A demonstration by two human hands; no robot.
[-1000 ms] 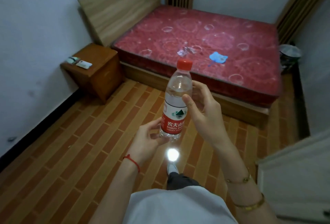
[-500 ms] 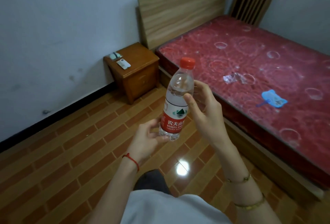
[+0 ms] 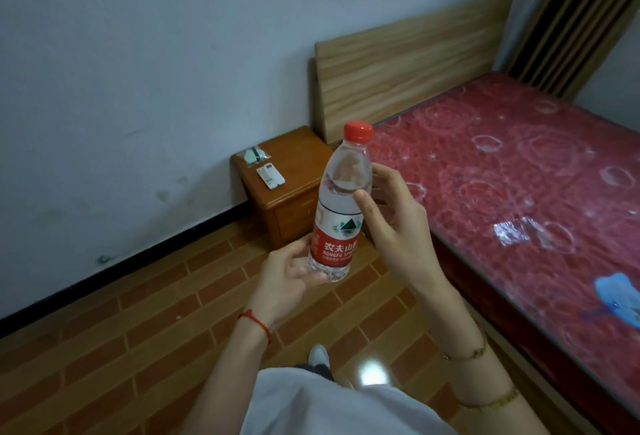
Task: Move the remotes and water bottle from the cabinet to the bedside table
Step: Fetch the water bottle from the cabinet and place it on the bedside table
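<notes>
I hold a clear water bottle (image 3: 341,206) with a red cap and red label upright in front of me, above the floor. My left hand (image 3: 289,270) cups its base from the left. My right hand (image 3: 391,223) grips its middle from the right, thumb across the front. Beyond the bottle stands the wooden bedside table (image 3: 294,192) against the wall. On its top lie a white remote (image 3: 270,176) and a second remote in a clear bag (image 3: 254,155).
A bed with a red patterned mattress (image 3: 519,185) and a wooden headboard (image 3: 412,60) fills the right side. A blue item (image 3: 618,297) and a clear wrapper (image 3: 516,233) lie on the mattress. Brick-patterned floor (image 3: 138,330) stretches between me and the white wall.
The view has swung left and closer to the bedside table, which now sits just behind the bottle. Both hands keep the same hold on the bottle.
</notes>
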